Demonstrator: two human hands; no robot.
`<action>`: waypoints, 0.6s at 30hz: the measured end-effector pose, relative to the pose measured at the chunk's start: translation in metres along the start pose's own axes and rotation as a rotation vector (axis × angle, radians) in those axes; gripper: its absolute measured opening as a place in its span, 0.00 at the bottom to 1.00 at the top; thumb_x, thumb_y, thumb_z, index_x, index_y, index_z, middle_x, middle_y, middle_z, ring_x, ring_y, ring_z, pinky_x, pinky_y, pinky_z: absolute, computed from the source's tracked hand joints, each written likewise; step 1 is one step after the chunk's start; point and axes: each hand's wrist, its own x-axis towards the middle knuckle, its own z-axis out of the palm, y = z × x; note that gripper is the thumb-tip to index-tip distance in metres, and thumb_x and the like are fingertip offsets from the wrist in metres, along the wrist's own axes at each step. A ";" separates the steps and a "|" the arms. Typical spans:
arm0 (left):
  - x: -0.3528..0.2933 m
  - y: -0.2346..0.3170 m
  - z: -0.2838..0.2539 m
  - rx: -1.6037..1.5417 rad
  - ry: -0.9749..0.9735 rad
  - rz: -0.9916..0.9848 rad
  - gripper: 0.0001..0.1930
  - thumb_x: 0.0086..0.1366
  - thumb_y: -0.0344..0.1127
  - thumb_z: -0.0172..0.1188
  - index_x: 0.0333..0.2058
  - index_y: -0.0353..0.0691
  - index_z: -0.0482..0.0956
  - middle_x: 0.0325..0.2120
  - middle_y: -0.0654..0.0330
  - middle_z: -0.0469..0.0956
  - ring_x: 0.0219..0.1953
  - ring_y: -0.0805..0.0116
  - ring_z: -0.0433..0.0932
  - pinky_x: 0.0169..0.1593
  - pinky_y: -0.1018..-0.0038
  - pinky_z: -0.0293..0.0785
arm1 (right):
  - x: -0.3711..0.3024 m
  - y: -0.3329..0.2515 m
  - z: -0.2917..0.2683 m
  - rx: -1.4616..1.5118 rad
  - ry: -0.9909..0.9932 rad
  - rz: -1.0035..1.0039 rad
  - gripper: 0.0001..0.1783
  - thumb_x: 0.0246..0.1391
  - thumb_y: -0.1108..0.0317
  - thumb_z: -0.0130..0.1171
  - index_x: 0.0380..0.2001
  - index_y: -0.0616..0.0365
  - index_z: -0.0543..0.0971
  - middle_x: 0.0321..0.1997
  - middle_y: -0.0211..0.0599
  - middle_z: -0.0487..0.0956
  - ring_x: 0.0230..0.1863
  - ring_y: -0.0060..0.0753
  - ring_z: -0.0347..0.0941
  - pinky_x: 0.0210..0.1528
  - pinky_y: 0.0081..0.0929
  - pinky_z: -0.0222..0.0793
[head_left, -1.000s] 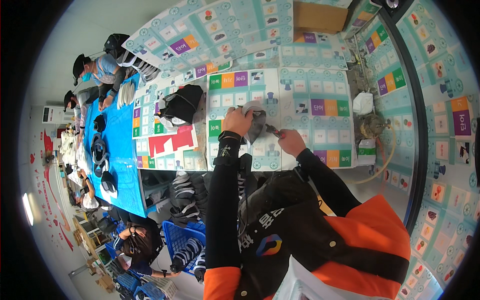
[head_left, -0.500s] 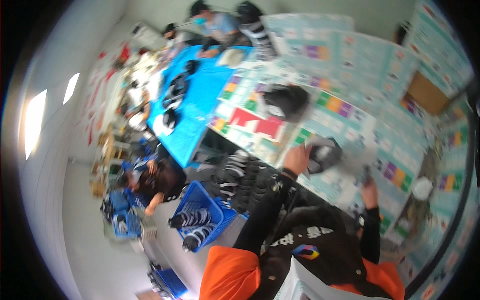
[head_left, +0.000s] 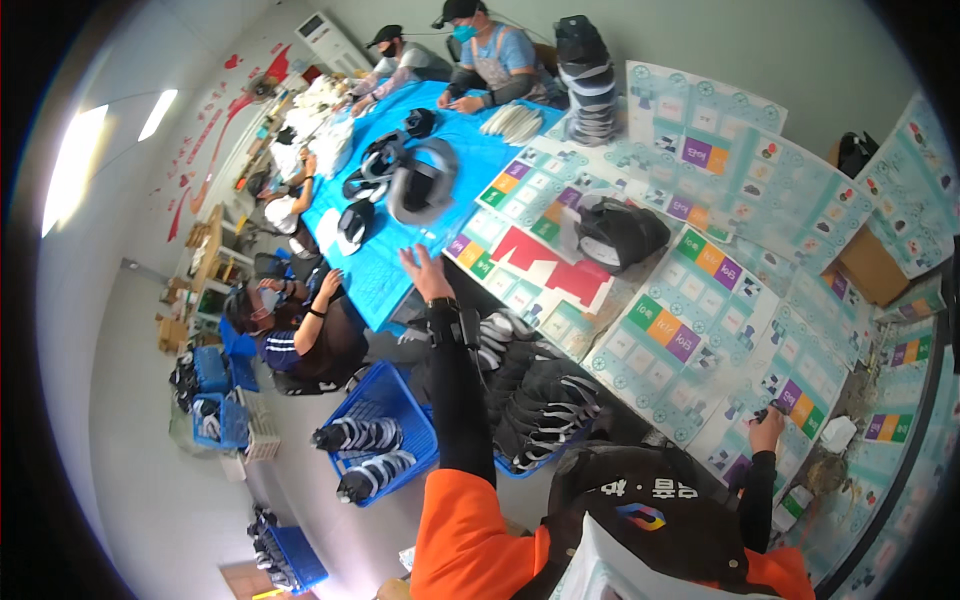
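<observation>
Blue table (head_left: 400, 265) edge beneath spread left fingers (head_left: 415, 262); right hand (head_left: 768, 428) pinching small dark piece (head_left: 772, 408).

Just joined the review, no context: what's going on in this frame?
A person at a work table covered in patterned sheets stretches the left hand out empty, fingers spread, over the edge of the blue mat. The right hand rests on the sheets, gripping a small dark object too small to identify. A dark shoe upper lies beyond; blue bins stand below.
</observation>
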 end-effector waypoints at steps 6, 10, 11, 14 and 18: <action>-0.013 -0.139 0.040 0.613 -0.455 0.178 0.25 0.66 0.30 0.64 0.60 0.33 0.70 0.52 0.46 0.78 0.47 0.56 0.80 0.49 0.63 0.78 | -0.040 -0.074 -0.060 0.024 -0.006 -0.103 0.18 0.45 0.74 0.67 0.42 0.61 0.78 0.51 0.51 0.75 0.58 0.58 0.67 0.61 0.51 0.62; -0.113 -0.180 0.165 0.919 -0.906 0.563 0.29 0.56 0.26 0.63 0.59 0.43 0.72 0.54 0.52 0.74 0.57 0.48 0.72 0.60 0.54 0.68 | -0.098 -0.048 -0.099 -0.088 -0.024 0.001 0.12 0.48 0.73 0.62 0.39 0.61 0.80 0.38 0.51 0.78 0.48 0.60 0.72 0.54 0.54 0.65; -0.117 -0.181 0.180 0.963 -0.955 0.676 0.30 0.54 0.27 0.64 0.58 0.46 0.73 0.55 0.54 0.73 0.60 0.49 0.69 0.62 0.51 0.65 | -0.111 -0.051 -0.106 -0.107 -0.014 0.005 0.12 0.48 0.73 0.62 0.39 0.61 0.80 0.38 0.51 0.78 0.48 0.60 0.72 0.54 0.54 0.65; -0.111 -0.196 0.214 1.002 -0.990 0.967 0.20 0.57 0.31 0.60 0.50 0.48 0.76 0.46 0.58 0.74 0.53 0.54 0.72 0.57 0.55 0.67 | -0.141 -0.060 -0.126 -0.113 -0.249 0.276 0.17 0.57 0.65 0.66 0.46 0.63 0.78 0.53 0.55 0.74 0.59 0.60 0.66 0.63 0.55 0.60; -0.087 -0.187 0.222 1.063 -1.130 0.981 0.10 0.61 0.33 0.56 0.42 0.52 0.77 0.37 0.60 0.74 0.47 0.54 0.75 0.49 0.54 0.71 | -0.160 -0.084 -0.134 -0.056 -0.200 0.265 0.13 0.58 0.67 0.63 0.44 0.63 0.80 0.55 0.54 0.75 0.62 0.60 0.66 0.65 0.56 0.61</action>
